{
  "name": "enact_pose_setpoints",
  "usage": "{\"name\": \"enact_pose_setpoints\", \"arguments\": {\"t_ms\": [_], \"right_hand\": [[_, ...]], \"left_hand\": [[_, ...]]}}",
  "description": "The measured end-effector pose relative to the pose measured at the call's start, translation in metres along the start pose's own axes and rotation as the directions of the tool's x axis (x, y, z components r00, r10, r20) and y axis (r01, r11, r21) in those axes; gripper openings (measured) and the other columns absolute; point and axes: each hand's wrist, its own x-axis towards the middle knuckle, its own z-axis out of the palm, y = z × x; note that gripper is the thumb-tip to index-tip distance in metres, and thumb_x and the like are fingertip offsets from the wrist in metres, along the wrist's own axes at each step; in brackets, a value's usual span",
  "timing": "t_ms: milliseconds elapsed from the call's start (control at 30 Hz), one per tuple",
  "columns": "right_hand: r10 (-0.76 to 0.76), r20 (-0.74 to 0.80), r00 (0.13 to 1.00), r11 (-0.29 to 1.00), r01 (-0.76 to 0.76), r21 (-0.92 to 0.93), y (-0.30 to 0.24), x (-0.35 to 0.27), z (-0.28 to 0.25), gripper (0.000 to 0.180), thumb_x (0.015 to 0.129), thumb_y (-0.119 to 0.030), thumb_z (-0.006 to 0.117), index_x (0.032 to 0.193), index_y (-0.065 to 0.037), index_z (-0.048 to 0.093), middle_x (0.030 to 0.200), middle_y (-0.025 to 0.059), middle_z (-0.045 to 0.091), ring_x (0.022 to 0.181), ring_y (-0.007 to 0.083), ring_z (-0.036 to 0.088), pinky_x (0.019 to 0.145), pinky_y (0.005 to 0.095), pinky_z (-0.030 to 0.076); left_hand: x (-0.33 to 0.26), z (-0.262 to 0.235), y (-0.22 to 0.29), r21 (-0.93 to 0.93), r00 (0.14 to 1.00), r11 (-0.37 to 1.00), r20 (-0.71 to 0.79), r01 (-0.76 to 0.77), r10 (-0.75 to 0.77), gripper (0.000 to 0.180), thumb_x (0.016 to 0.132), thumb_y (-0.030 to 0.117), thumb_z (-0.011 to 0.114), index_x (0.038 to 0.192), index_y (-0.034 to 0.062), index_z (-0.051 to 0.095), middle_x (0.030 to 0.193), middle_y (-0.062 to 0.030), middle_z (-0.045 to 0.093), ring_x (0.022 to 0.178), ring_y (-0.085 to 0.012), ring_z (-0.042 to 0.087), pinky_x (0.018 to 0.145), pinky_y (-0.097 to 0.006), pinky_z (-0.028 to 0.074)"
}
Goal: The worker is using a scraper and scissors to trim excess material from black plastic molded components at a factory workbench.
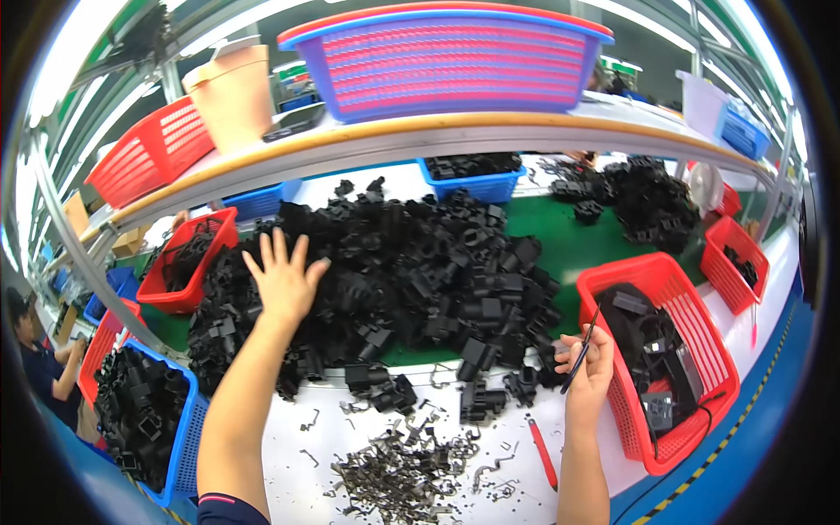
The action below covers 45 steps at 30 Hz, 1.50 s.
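My left hand (283,276) is stretched out with fingers spread, palm down over the left side of a large heap of black plastic parts (411,271) on the green belt. It holds nothing. My right hand (588,360) is closed around a thin dark tool (581,347) that points up and to the right, just left of a red basket (713,346) with black parts in it. Small black parts (479,401) lie near the front edge of the heap, between my hands.
A pile of thin dark trimmings (407,468) and a red-handled tool (542,451) lie on the white table. A blue basket (179,437) of black parts stands at lower left, red baskets (184,297) beside it. A shelf (394,131) above carries baskets. Another person (39,367) sits far left.
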Motion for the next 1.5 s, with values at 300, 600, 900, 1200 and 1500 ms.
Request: {"name": "enact_pose_setpoints", "arguments": {"t_ms": [300, 600, 900, 1200, 1500], "right_hand": [[0.033, -0.006, 0.999, 0.986, -0.034, -0.161, 0.052, -0.015, -0.044, 0.028, 0.083, 0.000, 0.056, 0.110, 0.002, 0.046, 0.085, 0.0056, 0.059, 0.073, 0.0071, 0.054, 0.064, 0.0200, 0.043], [0.046, -0.026, 0.999, 0.984, -0.050, -0.174, 0.064, -0.010, -0.056, 0.028, 0.085, -0.011, 0.059, 0.108, -0.001, 0.047, 0.082, 0.0054, 0.061, 0.063, 0.0065, 0.052, 0.056, 0.0186, 0.042], [0.124, -0.031, 0.992, 0.985, -0.126, -0.117, 0.054, -0.012, -0.051, 0.026, 0.084, -0.005, 0.058, 0.108, -0.001, 0.048, 0.076, 0.0014, 0.053, 0.063, 0.0051, 0.049, 0.056, 0.0184, 0.040], [0.129, -0.018, 0.991, 0.981, -0.131, -0.140, 0.061, -0.014, -0.050, 0.029, 0.082, -0.002, 0.058, 0.109, -0.001, 0.048, 0.076, 0.0018, 0.053, 0.060, 0.0060, 0.050, 0.052, 0.0179, 0.038], [0.118, 0.044, 0.992, 0.991, -0.115, -0.068, 0.062, -0.013, -0.049, 0.027, 0.084, 0.000, 0.055, 0.109, 0.000, 0.047, 0.081, 0.0046, 0.057, 0.067, 0.0070, 0.053, 0.058, 0.0204, 0.044]], "left_hand": [[0.009, 0.001, 0.018, -0.145, 0.985, 0.986, 0.134, -0.088, 0.108, 0.043, 0.087, 0.037, 0.048, 0.124, 0.0158, 0.047, 0.131, -0.0212, 0.038, 0.125, -0.0365, 0.030, 0.100, -0.056, 0.022], [-0.060, -0.048, 0.053, -0.553, 0.956, 0.785, -0.080, -0.279, 0.284, 0.041, 0.076, 0.014, 0.063, 0.116, 0.0093, 0.052, 0.127, -0.0194, 0.041, 0.119, -0.0366, 0.037, 0.099, -0.045, 0.029], [-0.145, -0.054, 0.084, -0.557, 0.809, 0.795, 0.338, -0.239, 0.480, 0.080, 0.059, 0.056, 0.070, 0.123, 0.0142, 0.046, 0.124, -0.0140, 0.043, 0.112, -0.0317, 0.039, 0.087, -0.055, 0.030], [-0.115, -0.071, 0.058, -0.660, 0.835, 0.724, 0.503, 0.204, 0.224, 0.074, 0.056, 0.043, 0.078, 0.111, 0.0010, 0.052, 0.114, -0.0158, 0.048, 0.109, -0.0308, 0.041, 0.093, -0.039, 0.036], [0.040, -0.043, -0.039, -0.629, 0.984, 0.761, 0.041, 0.161, -0.174, 0.061, 0.057, 0.036, 0.078, 0.101, -0.0004, 0.058, 0.098, -0.0191, 0.061, 0.094, -0.0295, 0.059, 0.083, -0.038, 0.045]]}}
